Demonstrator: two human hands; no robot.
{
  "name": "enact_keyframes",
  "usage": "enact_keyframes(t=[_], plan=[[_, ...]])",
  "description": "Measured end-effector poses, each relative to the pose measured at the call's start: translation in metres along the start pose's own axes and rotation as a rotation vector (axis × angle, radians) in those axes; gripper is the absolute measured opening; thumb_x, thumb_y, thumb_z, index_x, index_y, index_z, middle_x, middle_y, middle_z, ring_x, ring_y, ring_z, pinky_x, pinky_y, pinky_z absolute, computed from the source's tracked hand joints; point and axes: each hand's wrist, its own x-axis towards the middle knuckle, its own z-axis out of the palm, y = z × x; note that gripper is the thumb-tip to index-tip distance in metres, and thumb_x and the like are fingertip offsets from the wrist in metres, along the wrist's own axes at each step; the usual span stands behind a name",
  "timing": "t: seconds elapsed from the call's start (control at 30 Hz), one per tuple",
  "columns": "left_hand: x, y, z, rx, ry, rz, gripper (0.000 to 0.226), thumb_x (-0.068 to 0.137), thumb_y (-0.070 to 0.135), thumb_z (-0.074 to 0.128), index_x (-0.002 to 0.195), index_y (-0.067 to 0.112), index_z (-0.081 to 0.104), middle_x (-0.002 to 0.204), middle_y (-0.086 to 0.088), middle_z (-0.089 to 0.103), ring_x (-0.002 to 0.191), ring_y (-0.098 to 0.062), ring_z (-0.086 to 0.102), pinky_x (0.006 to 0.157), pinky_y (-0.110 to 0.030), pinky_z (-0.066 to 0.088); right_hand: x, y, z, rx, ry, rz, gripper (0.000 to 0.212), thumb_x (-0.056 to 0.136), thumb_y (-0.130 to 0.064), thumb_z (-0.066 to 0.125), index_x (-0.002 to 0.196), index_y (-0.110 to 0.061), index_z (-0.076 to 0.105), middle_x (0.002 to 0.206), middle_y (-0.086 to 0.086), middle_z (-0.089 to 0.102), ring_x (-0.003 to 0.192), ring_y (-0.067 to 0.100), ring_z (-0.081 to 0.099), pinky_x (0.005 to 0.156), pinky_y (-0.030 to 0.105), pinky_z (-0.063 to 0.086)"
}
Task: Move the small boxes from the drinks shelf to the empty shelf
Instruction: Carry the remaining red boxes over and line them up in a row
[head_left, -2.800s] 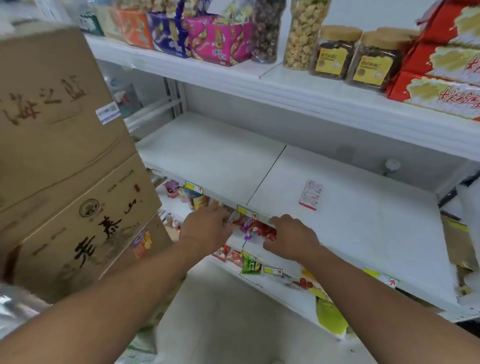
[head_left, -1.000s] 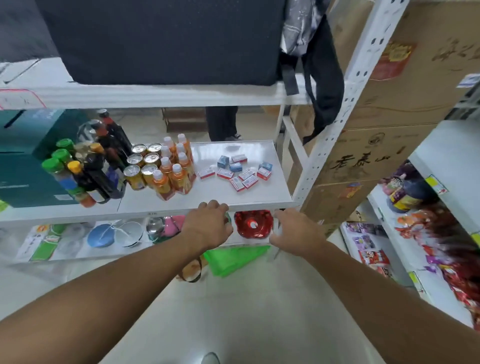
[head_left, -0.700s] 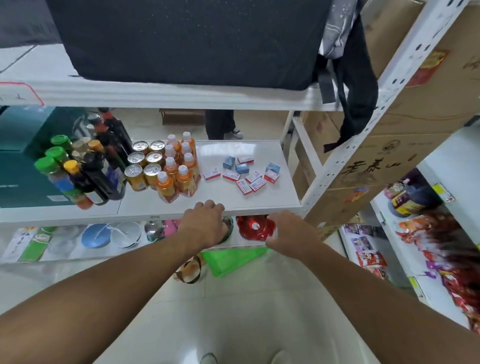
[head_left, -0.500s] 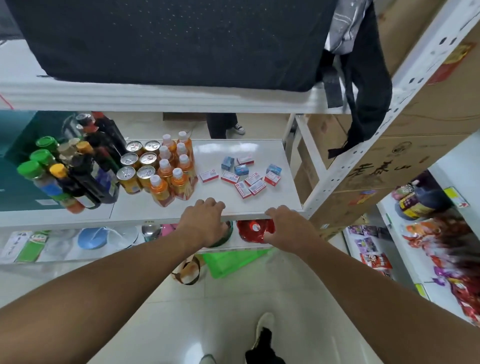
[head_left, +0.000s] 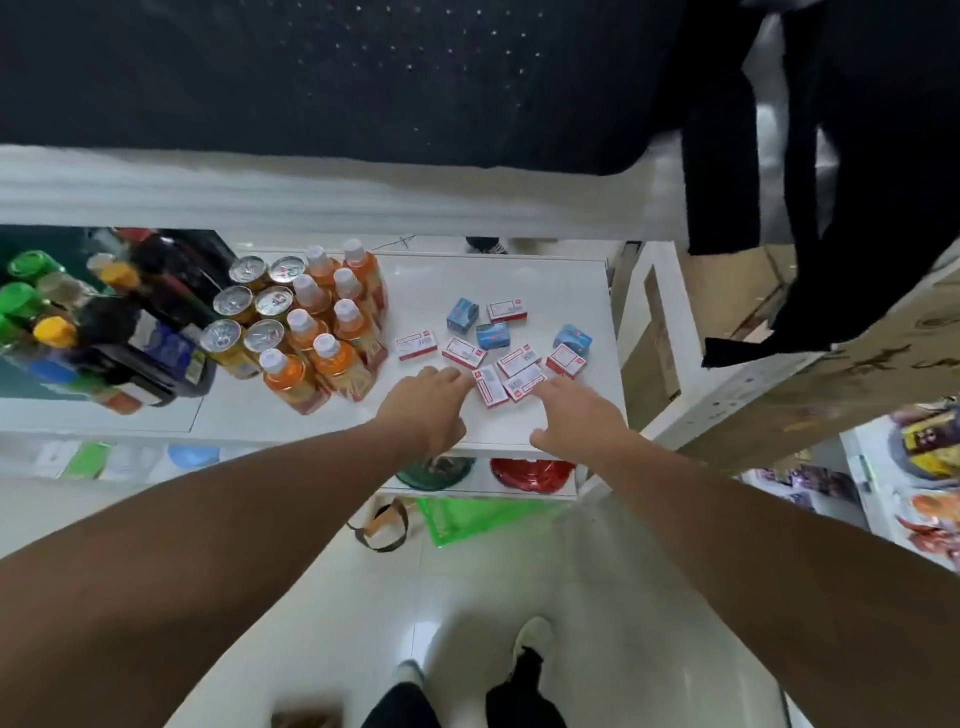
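My left hand (head_left: 427, 402) and right hand (head_left: 574, 413), fingers spread and empty, flank the nearest small boxes (head_left: 501, 378) on the drinks shelf (head_left: 571, 291) to gather them.

Both bare arms stretch forward and converge. The left hand (head_left: 427, 406) lies palm down, fingers extended and loosely together. The right hand (head_left: 576, 415) also faces down, fingers outstretched, thumb apparently spread toward the left.
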Motion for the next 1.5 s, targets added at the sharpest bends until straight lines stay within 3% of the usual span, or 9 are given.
enact_keyframes(t=[0.2,0.3,0.43,0.53,0.6,0.73,0.9,1.27,1.5], plan=[[0.056,-0.012,0.017,0.016,-0.001,0.197,0.073,0.098,0.024,0.065,0.165,0.027,0.036,0.172,-0.001,0.035,0.15,-0.03,0.041,0.118,-0.047,0.044,0.041,0.009,0.01,-0.021,0.086,-0.021,0.066,0.088,-0.035,0.071,0.15,-0.025,0.051,0.152,0.0,0.05,0.135,0.027,0.049,0.101,0.047,0.055],[0.078,-0.017,0.028,0.056,0.004,0.27,0.073,0.098,0.018,0.063,0.165,0.029,0.036,0.172,0.003,0.037,0.15,-0.029,0.041,0.121,-0.045,0.04,0.055,0.006,0.019,-0.056,0.12,-0.053,0.065,0.089,-0.029,0.07,0.152,-0.027,0.051,0.158,0.001,0.047,0.139,0.029,0.046,0.108,0.048,0.051],[0.085,-0.021,0.041,0.095,0.058,0.275,0.067,0.097,0.017,0.065,0.159,0.032,0.042,0.162,0.005,0.048,0.136,-0.029,0.049,0.108,-0.045,0.048,0.063,0.003,0.037,-0.095,0.115,-0.09,0.061,0.09,-0.022,0.068,0.149,-0.03,0.054,0.149,0.003,0.05,0.132,0.031,0.048,0.106,0.046,0.049],[0.081,-0.024,0.046,0.188,0.129,0.274,0.041,0.101,0.022,0.062,0.14,0.029,0.053,0.141,0.001,0.058,0.126,-0.029,0.052,0.097,-0.043,0.047,0.063,0.002,0.045,-0.133,0.156,-0.085,0.061,0.087,-0.02,0.069,0.146,-0.03,0.055,0.138,0.005,0.052,0.124,0.031,0.051,0.099,0.044,0.051],[0.077,-0.028,0.049,0.201,0.138,0.262,0.035,0.103,0.024,0.059,0.137,0.028,0.055,0.139,0.002,0.06,0.128,-0.028,0.051,0.094,-0.042,0.046,0.063,0.001,0.046,-0.161,0.166,-0.092,0.059,0.088,-0.02,0.07,0.144,-0.028,0.055,0.135,0.007,0.051,0.123,0.03,0.052,0.098,0.044,0.053],[0.068,-0.036,0.058,0.096,0.12,0.204,0.035,0.106,0.023,0.053,0.141,0.025,0.054,0.152,0.001,0.054,0.135,-0.028,0.05,0.095,-0.044,0.049,0.064,-0.001,0.047,-0.132,0.17,-0.101,0.045,0.093,-0.026,0.073,0.134,-0.029,0.055,0.136,0.005,0.051,0.121,0.028,0.051,0.092,0.044,0.056],[0.052,-0.043,0.062,0.017,0.115,0.099,0.021,0.101,0.034,0.06,0.119,0.024,0.06,0.122,-0.002,0.066,0.111,-0.028,0.06,0.087,-0.044,0.054,0.054,0.007,0.05,-0.151,0.149,-0.061,0.038,0.096,-0.039,0.072,0.129,-0.025,0.059,0.125,0.004,0.058,0.118,0.029,0.055,0.091,0.044,0.052],[-0.007,-0.035,0.019,-0.116,0.144,-0.008,0.021,0.1,0.039,0.064,0.118,0.028,0.06,0.117,0.003,0.063,0.108,-0.022,0.059,0.083,-0.041,0.058,-0.013,0.011,0.028,-0.005,0.186,-0.017,0.034,0.1,-0.033,0.066,0.132,-0.026,0.055,0.118,0.0,0.056,0.11,0.023,0.056,0.078,0.036,0.049],[-0.05,-0.01,-0.016,-0.152,0.195,-0.067,0.028,0.096,0.043,0.071,0.12,0.032,0.062,0.12,0.006,0.066,0.108,-0.018,0.06,0.086,-0.04,0.061,-0.054,0.013,-0.01,0.023,0.25,-0.045,0.038,0.098,-0.034,0.066,0.135,-0.028,0.058,0.123,0.0,0.061,0.11,0.023,0.059,0.091,0.043,0.058]])
